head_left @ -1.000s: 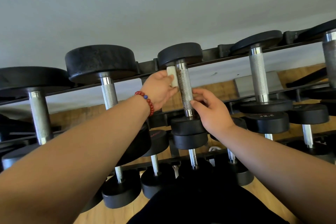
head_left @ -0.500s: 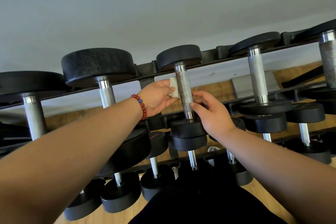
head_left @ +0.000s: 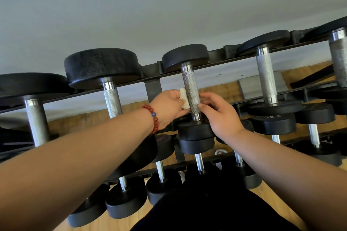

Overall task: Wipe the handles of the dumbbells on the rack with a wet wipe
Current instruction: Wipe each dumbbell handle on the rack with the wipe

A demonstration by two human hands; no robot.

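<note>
At the far left a large dumbbell (head_left: 36, 122) rests on the top rail of the rack (head_left: 153, 88), and a second dumbbell (head_left: 102, 67) sits next to it. The left hand (head_left: 167, 108), with a red bead bracelet (head_left: 153, 118) on its wrist, reaches up between that one and the middle dumbbell (head_left: 185, 56). Its grip is closed. The fingers curl round a folded white wet wipe (head_left: 184, 98) and press it against the left side of the handle (head_left: 191, 90), in its lower half. The handle is knurled metal, dull and speckled.

From the right, the right hand (head_left: 221, 116) takes the same handle low down. Its grip is partly closed, with the thumb tip on the front of the metal and the fingers curled behind it, their ends hidden. Further right another dumbbell (head_left: 265, 78) lies on the same rail, and below it is a black head marked 22.5 (head_left: 274, 123).
</note>
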